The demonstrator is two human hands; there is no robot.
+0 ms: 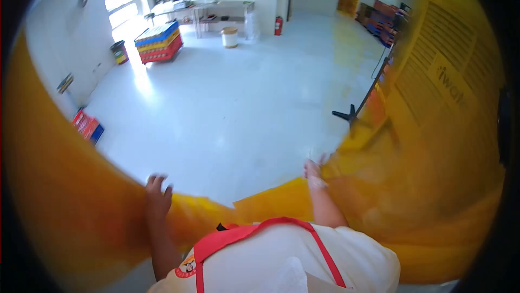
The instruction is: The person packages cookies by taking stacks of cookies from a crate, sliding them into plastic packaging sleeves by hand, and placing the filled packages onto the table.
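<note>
Yellow see-through plastic curtain strips (pixel 433 195) hang on both sides of me and part in the middle. My left hand (pixel 158 193) is raised at the edge of the left-hand strip (pixel 70 184), its fingers apart and nothing in them. Beside the lower edge of the right-hand strips is my right hand (pixel 313 170), somewhat blurred, with its fingers loosely apart. Whether either hand presses on the plastic, I cannot tell. A red apron (pixel 227 237) lies over my white shirt.
Stacked blue, yellow and red crates (pixel 158 42) stand at the back left, near a bin (pixel 118 52). A white bucket (pixel 229 38), a table (pixel 222 5) and a fire extinguisher (pixel 278 26) are farther back. A black stand foot (pixel 349 114) sits on the right.
</note>
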